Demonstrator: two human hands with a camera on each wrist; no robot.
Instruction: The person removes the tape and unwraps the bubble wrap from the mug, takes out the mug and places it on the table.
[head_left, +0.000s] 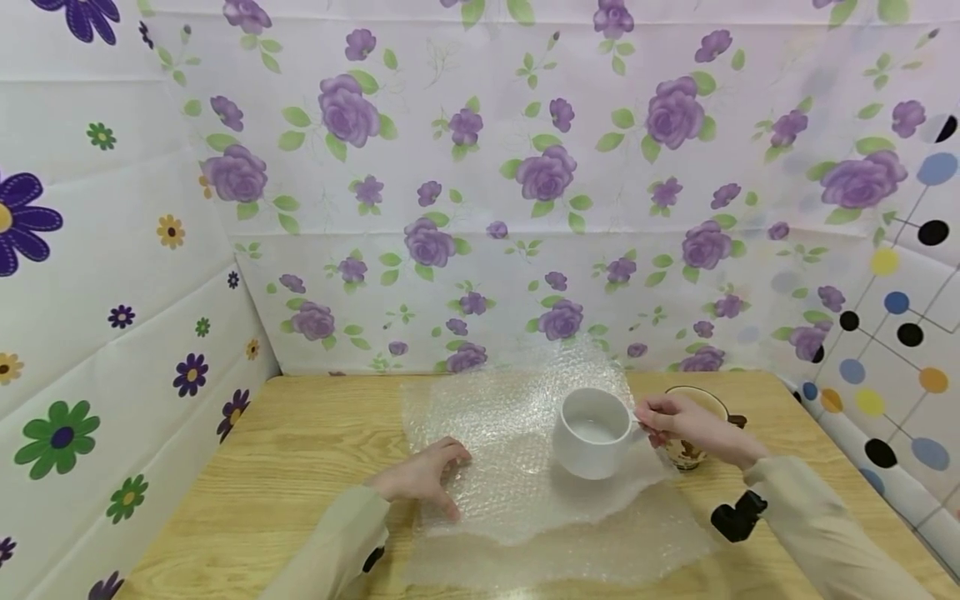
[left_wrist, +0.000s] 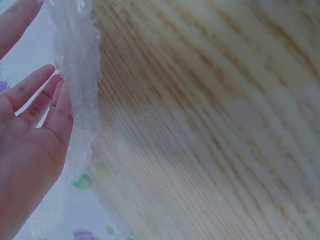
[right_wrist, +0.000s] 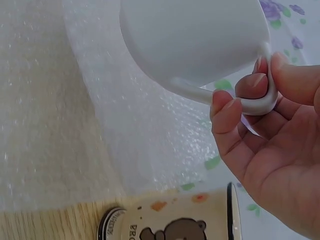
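Note:
A plain white mug (head_left: 592,442) is held by its handle in my right hand (head_left: 693,427), over the bubble wrap (head_left: 502,483). The right wrist view shows the thumb and fingers curled round the mug's handle (right_wrist: 252,104); whether its base touches the wrap, I cannot tell. My left hand (head_left: 423,477) rests at the left edge of the wrap with fingers spread. In the left wrist view those fingers (left_wrist: 37,95) touch the wrap's edge (left_wrist: 82,100) without gripping it. Partly hidden behind my right hand, a cream mug with a brown bear print (right_wrist: 187,220) stands on the table.
The bubble wrap lies in overlapping sheets on the wooden table (head_left: 300,450), its far end reaching up by the flowered back cloth (head_left: 480,167). Patterned cloths enclose the left and right sides. A black wrist device (head_left: 738,517) hangs under the right sleeve.

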